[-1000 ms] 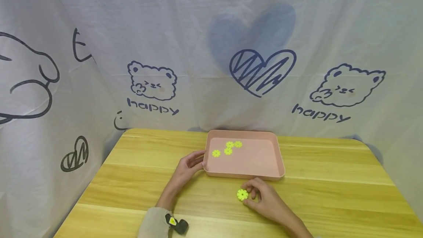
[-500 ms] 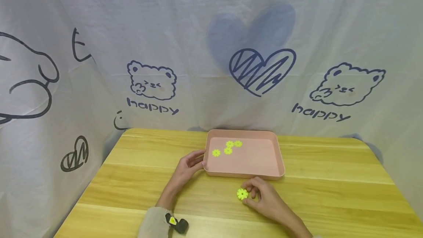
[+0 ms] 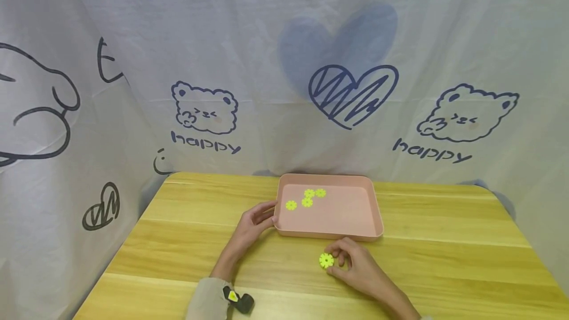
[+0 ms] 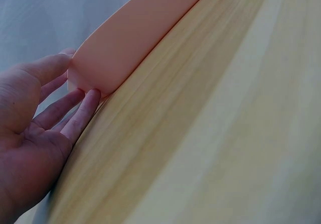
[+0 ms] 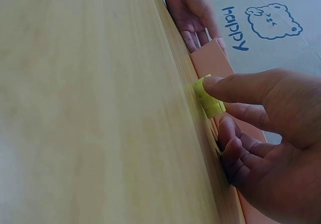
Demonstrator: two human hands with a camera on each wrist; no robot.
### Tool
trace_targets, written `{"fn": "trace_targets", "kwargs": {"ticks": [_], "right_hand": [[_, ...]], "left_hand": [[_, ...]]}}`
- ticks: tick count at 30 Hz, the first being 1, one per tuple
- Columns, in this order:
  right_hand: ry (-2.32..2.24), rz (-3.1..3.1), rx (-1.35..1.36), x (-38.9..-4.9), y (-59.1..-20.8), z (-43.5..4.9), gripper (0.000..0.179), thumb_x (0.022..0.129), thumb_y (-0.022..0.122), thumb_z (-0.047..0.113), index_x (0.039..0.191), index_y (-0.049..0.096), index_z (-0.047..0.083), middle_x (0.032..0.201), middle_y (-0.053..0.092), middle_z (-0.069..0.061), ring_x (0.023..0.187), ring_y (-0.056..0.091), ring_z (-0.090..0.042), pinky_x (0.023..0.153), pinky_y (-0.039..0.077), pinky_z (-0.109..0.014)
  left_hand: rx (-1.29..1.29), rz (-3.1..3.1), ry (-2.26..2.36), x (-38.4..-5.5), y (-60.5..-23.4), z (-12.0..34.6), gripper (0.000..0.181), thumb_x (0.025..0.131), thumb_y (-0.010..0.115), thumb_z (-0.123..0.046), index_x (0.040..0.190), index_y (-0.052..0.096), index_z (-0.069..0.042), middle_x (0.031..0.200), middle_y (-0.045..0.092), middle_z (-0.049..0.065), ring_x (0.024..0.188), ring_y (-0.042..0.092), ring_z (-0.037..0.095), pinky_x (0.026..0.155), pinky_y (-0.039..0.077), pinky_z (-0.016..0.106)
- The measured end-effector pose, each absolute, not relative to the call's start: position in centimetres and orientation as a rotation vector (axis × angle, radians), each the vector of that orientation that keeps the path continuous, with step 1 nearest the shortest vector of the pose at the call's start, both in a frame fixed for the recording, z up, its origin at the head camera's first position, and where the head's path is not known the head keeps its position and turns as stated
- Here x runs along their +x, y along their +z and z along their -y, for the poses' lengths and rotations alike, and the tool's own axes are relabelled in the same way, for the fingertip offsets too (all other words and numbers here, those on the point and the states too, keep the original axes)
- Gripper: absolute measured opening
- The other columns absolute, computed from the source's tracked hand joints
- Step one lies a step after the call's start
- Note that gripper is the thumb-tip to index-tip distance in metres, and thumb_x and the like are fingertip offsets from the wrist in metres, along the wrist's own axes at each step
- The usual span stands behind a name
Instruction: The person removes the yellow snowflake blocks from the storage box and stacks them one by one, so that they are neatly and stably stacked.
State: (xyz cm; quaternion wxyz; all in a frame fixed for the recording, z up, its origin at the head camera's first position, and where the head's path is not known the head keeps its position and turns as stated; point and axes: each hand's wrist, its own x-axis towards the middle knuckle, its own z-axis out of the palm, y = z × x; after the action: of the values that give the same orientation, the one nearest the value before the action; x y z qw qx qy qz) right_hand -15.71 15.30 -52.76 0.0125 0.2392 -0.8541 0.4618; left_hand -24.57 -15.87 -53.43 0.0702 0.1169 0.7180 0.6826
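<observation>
Backdrop cloth (image 3: 262, 38): pale, printed with hearts, bear drawings and the word "happy"; hung at the left and along the rear, presumably as a plain screen.
Desk (image 3: 444, 236): wood-grained, yellow; used as the flat support for the work.
Left sleeve (image 3: 206, 300): light beige; a black wrist fitting (image 3: 240, 302) is worn beside the cuff.
Left hand (image 3: 250, 225): loosely extended, fingers rested against the pink tray (image 3: 346, 211) at its left end, near the front corner; nothing is clenched. By this touch the tray is probably steadied against sliding.
Pink tray: set at the far side of the desk, long side across; by its low walls small pieces are likely prevented from straying.
Four yellow discs (image 3: 307, 202): notched, laid flat in the tray's left part; one is set apart at the left, three are grouped close together.
Yellow stack (image 3: 326, 260): located just in front of the tray, notched face upward; thick in the right wrist view, apparently several discs layered. Contact with the desk cannot be told.
Right hand (image 3: 356, 266): yellow stack pinched at its edge between thumb and fingertips, other fingers curled; the face is left uncovered, and the layers are probably secured by this pinch.
</observation>
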Motion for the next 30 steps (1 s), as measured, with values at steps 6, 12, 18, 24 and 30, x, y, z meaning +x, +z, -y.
{"fn": "trace_targets", "kwargs": {"ticks": [6, 12, 18, 24, 30], "right_hand": [[1.445, 2.678, 0.728, -15.68, -52.72, -15.33, 0.034, 0.08, 0.088, 0.008, 0.108, 0.07, 0.008, 0.095, 0.06, 0.003, 0.078, 0.057, -0.012, 0.064, 0.051, -0.023], [1.446, 2.688, 0.718, -15.69, -52.71, -15.33, 0.034, 0.08, 0.088, 0.008, 0.108, 0.07, 0.008, 0.095, 0.06, 0.003, 0.077, 0.056, -0.012, 0.062, 0.05, -0.022], [1.452, 2.681, 0.722, -15.67, -52.64, -15.29, 0.034, 0.079, 0.088, 0.008, 0.108, 0.069, 0.008, 0.095, 0.06, 0.003, 0.077, 0.056, -0.012, 0.063, 0.051, -0.023], [1.458, 2.654, 0.741, -15.67, -52.65, -15.23, 0.033, 0.08, 0.088, 0.008, 0.107, 0.069, 0.007, 0.094, 0.06, 0.002, 0.076, 0.056, -0.013, 0.061, 0.05, -0.023], [1.458, 2.671, 0.73, -15.65, -52.62, -15.28, 0.034, 0.08, 0.088, 0.008, 0.108, 0.069, 0.007, 0.095, 0.06, 0.002, 0.076, 0.056, -0.012, 0.061, 0.05, -0.022]], "left_hand": [[0.361, -2.167, 2.044, -24.67, -53.56, 15.95, 0.048, 0.1, 0.068, -0.007, 0.145, 0.055, -0.002, 0.149, 0.054, 0.017, 0.137, 0.051, 0.035, 0.108, 0.048, 0.037], [0.363, -2.171, 2.039, -24.67, -53.59, 15.99, 0.047, 0.1, 0.068, -0.008, 0.145, 0.055, -0.003, 0.149, 0.054, 0.017, 0.137, 0.052, 0.035, 0.109, 0.048, 0.039], [0.369, -2.17, 2.041, -24.69, -53.6, 16.02, 0.047, 0.1, 0.068, -0.008, 0.145, 0.055, -0.002, 0.149, 0.054, 0.017, 0.138, 0.051, 0.035, 0.109, 0.048, 0.039], [0.369, -2.165, 2.043, -24.68, -53.59, 16.03, 0.048, 0.1, 0.068, -0.008, 0.145, 0.055, -0.002, 0.149, 0.054, 0.017, 0.138, 0.051, 0.035, 0.109, 0.048, 0.038], [0.364, -2.172, 2.038, -24.7, -53.61, 16.01, 0.047, 0.1, 0.068, -0.009, 0.145, 0.055, -0.003, 0.149, 0.054, 0.017, 0.138, 0.051, 0.035, 0.11, 0.047, 0.039]]}}
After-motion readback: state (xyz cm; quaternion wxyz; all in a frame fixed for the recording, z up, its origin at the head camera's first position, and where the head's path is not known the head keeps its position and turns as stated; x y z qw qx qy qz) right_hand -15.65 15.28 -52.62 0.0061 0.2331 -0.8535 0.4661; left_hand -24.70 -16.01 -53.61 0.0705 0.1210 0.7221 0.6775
